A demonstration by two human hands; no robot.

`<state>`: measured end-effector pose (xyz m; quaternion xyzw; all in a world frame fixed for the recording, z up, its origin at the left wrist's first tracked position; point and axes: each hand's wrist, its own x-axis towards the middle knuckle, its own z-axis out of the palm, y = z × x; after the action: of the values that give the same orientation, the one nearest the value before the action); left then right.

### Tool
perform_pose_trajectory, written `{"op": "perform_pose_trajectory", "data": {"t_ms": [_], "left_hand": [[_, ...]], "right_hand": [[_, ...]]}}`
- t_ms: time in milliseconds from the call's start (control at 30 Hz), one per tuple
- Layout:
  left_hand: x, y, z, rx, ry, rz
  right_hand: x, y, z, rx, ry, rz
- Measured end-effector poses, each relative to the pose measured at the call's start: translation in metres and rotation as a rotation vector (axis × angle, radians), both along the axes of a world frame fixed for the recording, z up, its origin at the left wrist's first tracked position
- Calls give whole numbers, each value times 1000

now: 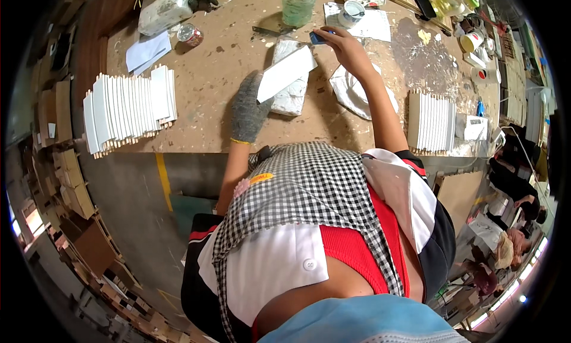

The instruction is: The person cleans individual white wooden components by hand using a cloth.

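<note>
My left hand (250, 108), in a grey knitted glove with a yellow cuff edge, holds a flat white wooden piece (288, 74) by its near end. The piece slants up to the right, above a long white wrapped block (289, 105) on the table. My bare right hand (340, 44) is closed on a small blue object (317, 38), just beyond the far end of the white piece. Fingers cover part of the blue object, so its kind is unclear.
The stained table (202, 105) bears white slats with peg ends (128, 108) at left and more white slats (431, 122) at right. A green-tinted bottle (298, 7), a small tub (351, 13), a glass jar (190, 35) and a round white-smeared pad (357, 93) stand about.
</note>
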<state>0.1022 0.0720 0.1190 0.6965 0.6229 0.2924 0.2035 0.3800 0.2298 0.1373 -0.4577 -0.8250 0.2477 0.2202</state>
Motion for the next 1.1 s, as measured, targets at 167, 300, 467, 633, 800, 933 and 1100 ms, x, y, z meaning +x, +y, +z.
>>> {"op": "perform_pose_trajectory", "data": {"t_ms": [167,300,467,633,800,933,1100], "left_hand": [[-2,0,-2,28,-2,-11],[-3,0,-3,73,-9,-30],[0,1,0,33,9,-36],[-1,-1,-1,36,-5,-29],[-1,1,-5,14,-6,-24],[-2,-1,-7,75,-10,-34],[-2,0,-8,89,-2,-35]], "right_hand": [[-6,-4,1,-6,6,123],[-12,-4,13,164,-53,107],[-17,-4,7,255,-152,148],[-24,-5,18,281,-154,172],[-18,-1,13,320,-210,84],[-26,-10,23,239,-170,189],[-16,1,12,379,-327,40]]}}
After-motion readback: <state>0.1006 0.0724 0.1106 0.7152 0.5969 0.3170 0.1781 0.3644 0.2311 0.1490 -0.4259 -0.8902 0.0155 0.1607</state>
